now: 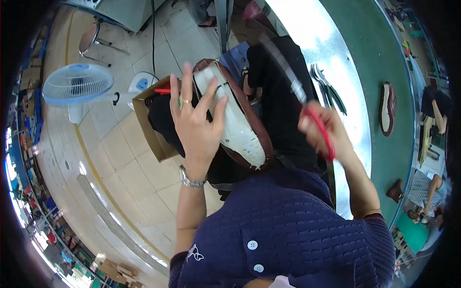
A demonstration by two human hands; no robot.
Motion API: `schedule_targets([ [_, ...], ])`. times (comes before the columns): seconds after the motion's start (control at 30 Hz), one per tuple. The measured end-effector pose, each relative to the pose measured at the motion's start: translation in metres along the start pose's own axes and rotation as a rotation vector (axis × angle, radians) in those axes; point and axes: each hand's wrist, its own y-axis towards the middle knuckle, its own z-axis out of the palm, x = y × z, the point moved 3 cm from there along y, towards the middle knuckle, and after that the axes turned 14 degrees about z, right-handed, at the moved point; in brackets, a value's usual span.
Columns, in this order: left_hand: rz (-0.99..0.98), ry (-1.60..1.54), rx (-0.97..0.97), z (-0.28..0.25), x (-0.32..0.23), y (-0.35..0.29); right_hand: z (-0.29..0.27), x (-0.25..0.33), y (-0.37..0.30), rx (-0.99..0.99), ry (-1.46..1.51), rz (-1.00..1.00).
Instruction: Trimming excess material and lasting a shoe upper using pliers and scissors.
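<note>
A brown leather shoe upper (pixel 263 139) lies sole-up across my lap. Its pale insole (pixel 235 115) faces me, with small nails or stitch marks toward the near end. My left hand (pixel 197 120) is over the shoe's left side, fingers spread; whether it presses on the shoe is unclear. To the right of the shoe, my right hand (pixel 329 127) is closed around the red handle of a tool (pixel 321 129). The tool's long metallic part points up and away, too smeared by motion to tell its kind.
Pliers (pixel 331 91) lie on the metal bench (pixel 355 144) at right. Another shoe (pixel 388 108) and a brown shoe piece (pixel 395 191) rest on the green belt (pixel 374 62). Left are a cardboard box (pixel 163 151), a fan (pixel 79 81) and a stool (pixel 89 38). Other people sit far right.
</note>
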Motion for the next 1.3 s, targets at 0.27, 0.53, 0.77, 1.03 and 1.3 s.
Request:
schedule_targets([
  [0.27, 0.016, 0.061, -0.223, 0.001, 0.003, -0.010, -0.126, -0.043, 0.102, -0.900, -0.690, -0.031],
  [0.53, -0.129, 0.083, -0.729, -0.122, -0.018, 0.006, -0.148, -0.082, 0.150, -0.943, -0.788, 0.037],
  [0.77, -0.495, 0.200, -0.199, -0.075, 0.108, -0.063, -0.132, -0.099, 0.105, -1.009, -0.581, -0.158],
  [1.03, -0.465, 0.066, -0.116, -0.010, 0.109, -0.072, -0.089, -0.141, 0.058, -0.964, -0.616, -0.114],
  [1.3, 0.481, 0.054, 0.267, 0.053, -0.030, 0.036, -0.081, -0.134, 0.079, -0.951, -0.619, -0.150],
])
